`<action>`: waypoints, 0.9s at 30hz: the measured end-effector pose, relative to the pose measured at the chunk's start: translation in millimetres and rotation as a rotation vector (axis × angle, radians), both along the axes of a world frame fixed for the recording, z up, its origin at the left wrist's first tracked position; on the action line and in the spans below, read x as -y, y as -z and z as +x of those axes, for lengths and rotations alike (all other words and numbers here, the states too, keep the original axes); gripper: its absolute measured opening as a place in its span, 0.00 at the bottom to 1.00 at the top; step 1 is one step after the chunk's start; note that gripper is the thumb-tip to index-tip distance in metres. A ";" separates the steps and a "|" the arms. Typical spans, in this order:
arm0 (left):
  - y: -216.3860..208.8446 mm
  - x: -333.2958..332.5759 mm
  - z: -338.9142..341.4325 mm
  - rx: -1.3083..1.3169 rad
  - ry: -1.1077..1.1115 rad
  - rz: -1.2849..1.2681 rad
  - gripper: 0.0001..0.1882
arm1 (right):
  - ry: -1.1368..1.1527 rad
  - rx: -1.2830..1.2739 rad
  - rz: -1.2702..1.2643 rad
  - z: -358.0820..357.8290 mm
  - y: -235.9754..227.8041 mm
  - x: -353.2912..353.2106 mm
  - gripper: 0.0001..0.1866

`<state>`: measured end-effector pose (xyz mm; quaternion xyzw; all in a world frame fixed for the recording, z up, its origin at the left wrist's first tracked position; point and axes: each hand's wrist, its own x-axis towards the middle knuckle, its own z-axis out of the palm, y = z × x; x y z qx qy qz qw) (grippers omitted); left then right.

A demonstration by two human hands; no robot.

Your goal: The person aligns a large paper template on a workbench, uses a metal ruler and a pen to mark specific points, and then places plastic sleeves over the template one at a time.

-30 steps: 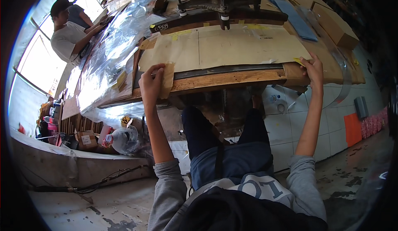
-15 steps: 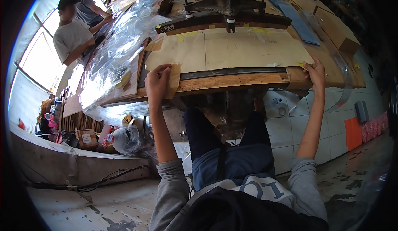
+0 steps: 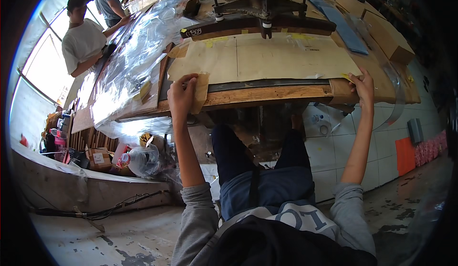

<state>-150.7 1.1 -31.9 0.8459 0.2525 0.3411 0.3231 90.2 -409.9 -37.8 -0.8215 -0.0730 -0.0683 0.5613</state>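
Note:
A wide tan card sheet (image 3: 272,58) with a thin dark line across it lies on the press bed, under a dark press bar (image 3: 260,28). My left hand (image 3: 181,95) is closed at the sheet's near left corner, beside a strip of brown tape (image 3: 201,93). At the near right corner, my right hand (image 3: 363,87) pinches the sheet's edge by a bit of yellow tape (image 3: 347,77). A wooden edge strip (image 3: 267,93) runs along the front, between my hands. The undersides of both grips are partly hidden.
Clear plastic sheeting (image 3: 129,56) covers the table's left side, where two people stand. On the right lie a blue strip (image 3: 341,25) and a cardboard box (image 3: 389,37). Below left are a large clear bottle (image 3: 144,161) and a small carton (image 3: 99,159).
My hands and the card sheet stay nearly still. The two people at the left have shifted; the farther one stands more upright and the nearer one's arms have moved.

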 end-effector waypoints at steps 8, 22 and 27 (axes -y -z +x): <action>-2.9 -1.4 2.5 0.002 0.016 -0.002 0.13 | 0.023 0.030 -0.004 4.1 2.6 -2.8 0.32; -5.8 -9.2 8.8 -0.028 0.005 0.058 0.10 | 0.028 0.018 -0.053 7.1 -0.1 -8.1 0.32; -8.1 -6.5 9.4 -0.044 -0.006 0.039 0.10 | 0.054 0.012 -0.063 4.1 -1.7 -9.8 0.32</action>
